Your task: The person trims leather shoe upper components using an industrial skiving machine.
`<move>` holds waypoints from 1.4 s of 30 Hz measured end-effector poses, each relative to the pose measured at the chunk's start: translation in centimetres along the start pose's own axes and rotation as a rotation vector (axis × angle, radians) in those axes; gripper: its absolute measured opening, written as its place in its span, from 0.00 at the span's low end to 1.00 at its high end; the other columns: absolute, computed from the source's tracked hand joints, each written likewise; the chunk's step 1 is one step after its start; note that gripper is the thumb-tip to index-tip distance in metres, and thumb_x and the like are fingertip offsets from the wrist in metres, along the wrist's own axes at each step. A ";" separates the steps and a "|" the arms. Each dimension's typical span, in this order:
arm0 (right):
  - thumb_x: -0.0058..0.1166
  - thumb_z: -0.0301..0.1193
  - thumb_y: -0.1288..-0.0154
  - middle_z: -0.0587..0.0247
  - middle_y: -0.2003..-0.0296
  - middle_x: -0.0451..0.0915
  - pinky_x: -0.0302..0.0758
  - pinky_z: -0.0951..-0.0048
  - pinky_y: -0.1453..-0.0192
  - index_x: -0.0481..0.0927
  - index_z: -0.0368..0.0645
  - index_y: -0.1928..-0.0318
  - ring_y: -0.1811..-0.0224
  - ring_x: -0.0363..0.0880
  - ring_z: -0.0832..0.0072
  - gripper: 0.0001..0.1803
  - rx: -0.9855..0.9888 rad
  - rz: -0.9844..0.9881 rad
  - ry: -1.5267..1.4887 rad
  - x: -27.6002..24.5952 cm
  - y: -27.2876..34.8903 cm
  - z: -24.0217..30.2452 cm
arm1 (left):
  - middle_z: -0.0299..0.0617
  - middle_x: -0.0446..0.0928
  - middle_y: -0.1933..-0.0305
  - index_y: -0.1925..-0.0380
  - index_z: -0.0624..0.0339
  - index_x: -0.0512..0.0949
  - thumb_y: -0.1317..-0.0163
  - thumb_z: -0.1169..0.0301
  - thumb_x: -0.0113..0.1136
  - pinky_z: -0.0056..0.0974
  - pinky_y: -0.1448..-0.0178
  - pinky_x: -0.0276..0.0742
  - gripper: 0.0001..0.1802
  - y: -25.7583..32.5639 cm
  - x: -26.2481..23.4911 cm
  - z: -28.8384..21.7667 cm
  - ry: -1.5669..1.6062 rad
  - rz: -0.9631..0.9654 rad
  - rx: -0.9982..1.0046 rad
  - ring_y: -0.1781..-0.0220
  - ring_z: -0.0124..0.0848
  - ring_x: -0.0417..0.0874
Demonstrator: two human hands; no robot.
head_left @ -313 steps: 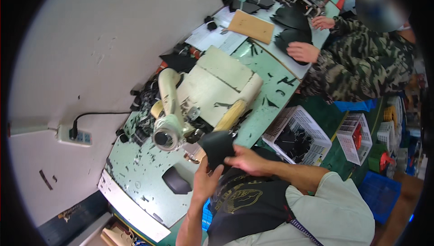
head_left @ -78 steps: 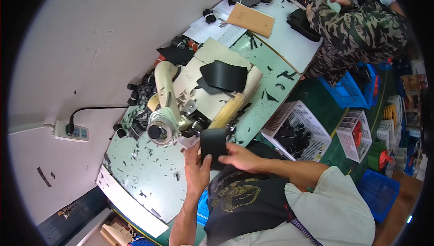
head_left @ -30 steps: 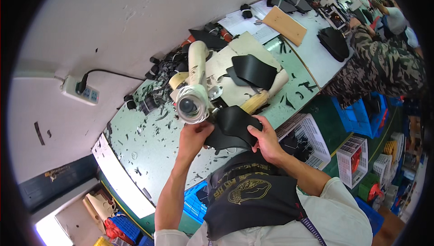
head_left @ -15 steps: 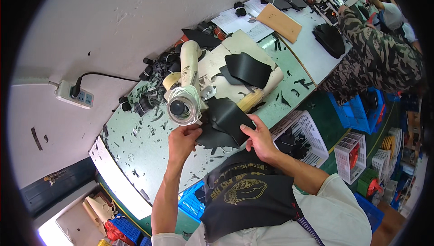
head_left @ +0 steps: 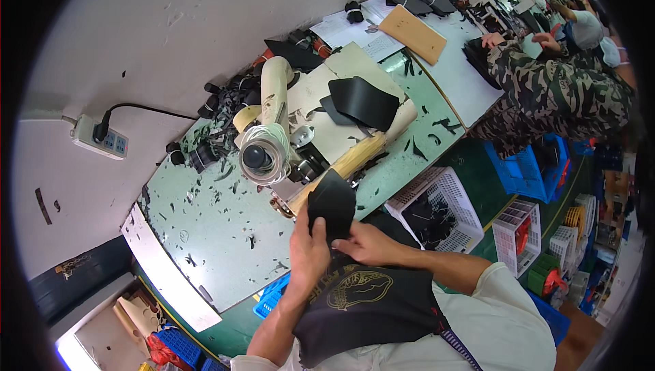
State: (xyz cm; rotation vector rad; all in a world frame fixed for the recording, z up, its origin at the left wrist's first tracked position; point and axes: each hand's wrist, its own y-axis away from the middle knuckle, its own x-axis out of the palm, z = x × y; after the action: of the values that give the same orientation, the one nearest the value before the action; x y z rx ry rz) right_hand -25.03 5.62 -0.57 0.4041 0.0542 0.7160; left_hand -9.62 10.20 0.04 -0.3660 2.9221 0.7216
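Left hand [head_left: 308, 251] and right hand [head_left: 365, 243], by the near edge of the green table [head_left: 218, 262] and before the cream machine [head_left: 275, 88], pinched a black panel [head_left: 333, 200] by its lower part; small dark scraps [head_left: 250, 241] lay on the table. A slack pinch could have let the panel slip, or its upper corner catch on the machine. It hid several fingers, and its number of layers could not be told.

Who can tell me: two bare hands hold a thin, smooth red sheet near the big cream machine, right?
Not red: the head view shows a thin, smooth black sheet. The bare left hand and right hand do hold it near the big cream machine.
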 end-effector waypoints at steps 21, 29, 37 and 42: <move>0.65 0.29 0.49 0.61 0.56 0.75 0.72 0.60 0.46 0.74 0.41 0.50 0.47 0.71 0.59 0.25 -0.528 0.136 1.230 -4.9 -11.0 7.0 | 0.38 0.78 0.74 0.71 0.63 0.81 0.46 0.64 0.67 0.36 0.61 0.72 0.12 -9.6 -7.6 -1.2 -0.507 0.140 0.189 0.71 0.29 0.77; 0.60 0.27 0.47 0.58 0.62 0.75 0.73 0.63 0.50 0.82 0.49 0.61 0.52 0.75 0.60 0.11 -0.107 0.382 1.097 -8.2 -11.4 8.8 | 0.48 0.84 0.63 0.58 0.56 0.84 0.48 0.61 0.66 0.40 0.54 0.77 0.18 -7.9 -9.9 -2.6 -0.603 0.184 -0.214 0.61 0.40 0.85; 0.57 0.23 0.50 0.61 0.62 0.77 0.70 0.61 0.47 0.80 0.49 0.59 0.52 0.74 0.62 0.15 -0.362 0.190 1.325 -5.6 -11.9 6.8 | 0.49 0.83 0.59 0.54 0.57 0.81 0.48 0.62 0.66 0.39 0.48 0.74 0.21 -8.8 -9.0 -2.1 -0.490 0.295 -0.034 0.56 0.41 0.84; 0.57 0.24 0.52 0.62 0.64 0.76 0.70 0.62 0.47 0.83 0.50 0.61 0.55 0.75 0.62 0.14 -0.231 0.432 1.271 -8.1 -11.2 9.2 | 0.39 0.82 0.68 0.65 0.64 0.82 0.47 0.69 0.65 0.34 0.57 0.74 0.12 -8.2 -9.2 -2.3 -0.593 0.194 -0.069 0.64 0.26 0.80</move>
State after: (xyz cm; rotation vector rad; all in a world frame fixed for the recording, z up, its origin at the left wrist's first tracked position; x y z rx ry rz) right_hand -22.41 -10.39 2.98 -0.3287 1.0964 1.2991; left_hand 1.25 3.99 -0.09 0.1186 2.3898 0.7910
